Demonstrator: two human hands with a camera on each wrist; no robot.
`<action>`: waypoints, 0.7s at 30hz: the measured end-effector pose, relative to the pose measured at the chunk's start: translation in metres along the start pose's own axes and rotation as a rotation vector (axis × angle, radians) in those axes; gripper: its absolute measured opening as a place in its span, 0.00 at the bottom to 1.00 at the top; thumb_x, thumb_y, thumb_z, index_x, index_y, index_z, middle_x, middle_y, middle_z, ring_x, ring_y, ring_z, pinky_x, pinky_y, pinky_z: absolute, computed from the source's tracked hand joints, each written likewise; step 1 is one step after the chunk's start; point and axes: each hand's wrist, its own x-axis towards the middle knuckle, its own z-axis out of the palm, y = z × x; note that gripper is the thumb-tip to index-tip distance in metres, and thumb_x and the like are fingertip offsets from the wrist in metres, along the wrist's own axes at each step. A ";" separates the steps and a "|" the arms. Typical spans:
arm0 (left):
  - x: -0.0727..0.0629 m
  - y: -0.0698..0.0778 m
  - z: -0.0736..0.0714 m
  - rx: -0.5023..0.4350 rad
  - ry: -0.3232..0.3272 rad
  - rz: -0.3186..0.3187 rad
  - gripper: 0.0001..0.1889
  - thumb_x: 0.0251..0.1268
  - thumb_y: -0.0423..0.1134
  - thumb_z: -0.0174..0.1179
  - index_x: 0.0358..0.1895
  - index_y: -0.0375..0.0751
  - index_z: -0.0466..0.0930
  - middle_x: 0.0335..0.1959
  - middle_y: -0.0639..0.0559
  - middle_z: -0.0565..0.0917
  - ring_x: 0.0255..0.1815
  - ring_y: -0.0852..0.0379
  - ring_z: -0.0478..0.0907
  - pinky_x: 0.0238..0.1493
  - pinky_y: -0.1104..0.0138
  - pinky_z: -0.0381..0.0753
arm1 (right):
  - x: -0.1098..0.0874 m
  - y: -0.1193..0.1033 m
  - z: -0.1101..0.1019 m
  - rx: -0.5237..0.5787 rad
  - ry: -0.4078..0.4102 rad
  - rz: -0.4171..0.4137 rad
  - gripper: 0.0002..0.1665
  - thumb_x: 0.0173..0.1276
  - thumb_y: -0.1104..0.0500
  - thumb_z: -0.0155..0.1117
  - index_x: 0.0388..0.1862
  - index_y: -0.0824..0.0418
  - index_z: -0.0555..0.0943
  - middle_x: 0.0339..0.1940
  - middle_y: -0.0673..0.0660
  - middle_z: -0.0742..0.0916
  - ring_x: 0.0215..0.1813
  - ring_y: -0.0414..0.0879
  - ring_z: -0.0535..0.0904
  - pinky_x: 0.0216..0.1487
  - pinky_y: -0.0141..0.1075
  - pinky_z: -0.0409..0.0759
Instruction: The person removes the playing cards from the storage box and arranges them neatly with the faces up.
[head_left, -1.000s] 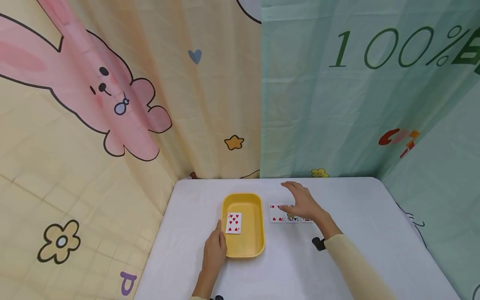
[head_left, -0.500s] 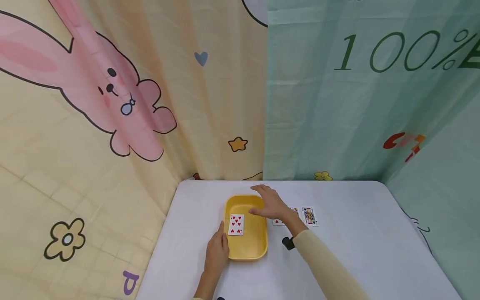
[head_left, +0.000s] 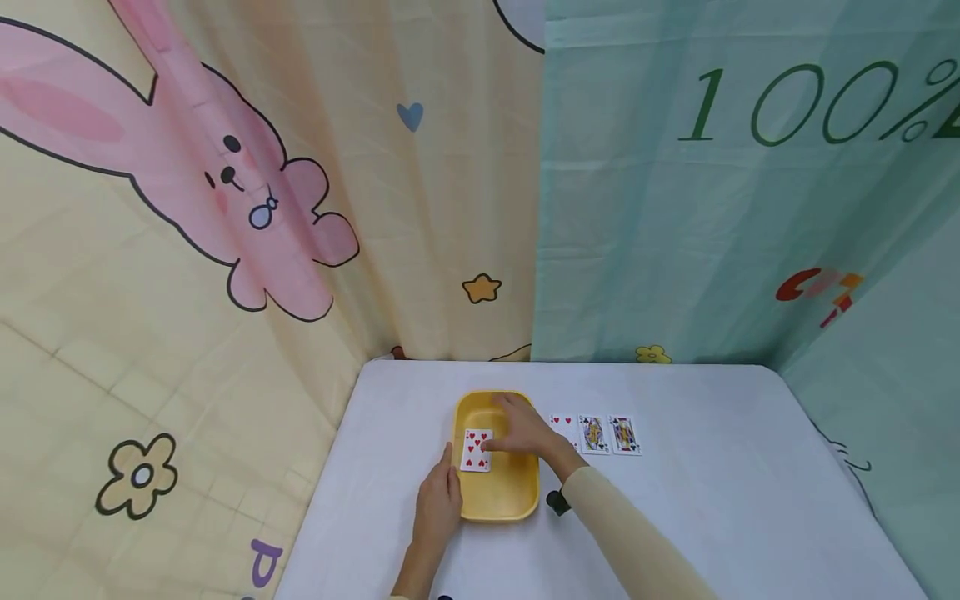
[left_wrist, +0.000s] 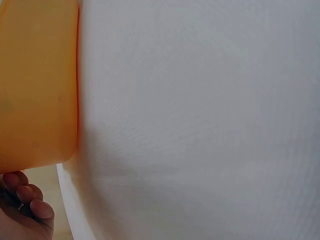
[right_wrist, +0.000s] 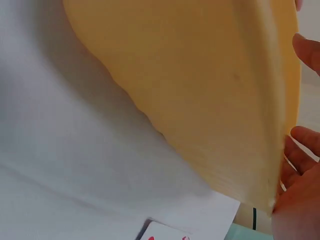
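only the head view shows the card (head_left: 472, 456) inside the tray (head_left: 501, 500)

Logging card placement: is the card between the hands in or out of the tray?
In: the head view shows the card face up, inside the yellow tray.

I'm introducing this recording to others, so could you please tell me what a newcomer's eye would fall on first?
Probably the big pink rabbit printed on the pale yellow curtain at upper left, then the green 100% lettering at upper right. Below, the yellow tray would draw the eye on the white table, with a hearts card in it.
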 end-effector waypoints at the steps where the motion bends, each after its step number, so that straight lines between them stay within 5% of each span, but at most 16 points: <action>1: 0.000 0.000 0.000 -0.002 0.001 0.001 0.24 0.79 0.35 0.54 0.75 0.37 0.70 0.58 0.40 0.86 0.57 0.47 0.85 0.57 0.55 0.86 | 0.001 0.000 0.003 -0.020 -0.003 -0.003 0.54 0.55 0.38 0.78 0.77 0.58 0.69 0.76 0.60 0.74 0.75 0.57 0.71 0.77 0.55 0.71; 10: -0.001 0.000 0.000 -0.014 0.022 0.007 0.24 0.79 0.34 0.54 0.75 0.38 0.71 0.59 0.41 0.86 0.58 0.46 0.85 0.58 0.53 0.86 | 0.008 -0.009 0.018 -0.132 -0.064 0.008 0.63 0.48 0.34 0.82 0.77 0.60 0.68 0.74 0.59 0.75 0.70 0.54 0.73 0.77 0.52 0.71; 21: -0.002 0.000 -0.001 -0.012 0.008 0.019 0.24 0.79 0.34 0.54 0.75 0.38 0.70 0.56 0.42 0.87 0.54 0.50 0.86 0.54 0.56 0.87 | 0.006 -0.008 0.030 -0.372 -0.139 0.036 0.63 0.45 0.27 0.80 0.75 0.56 0.71 0.77 0.58 0.73 0.77 0.57 0.68 0.82 0.59 0.59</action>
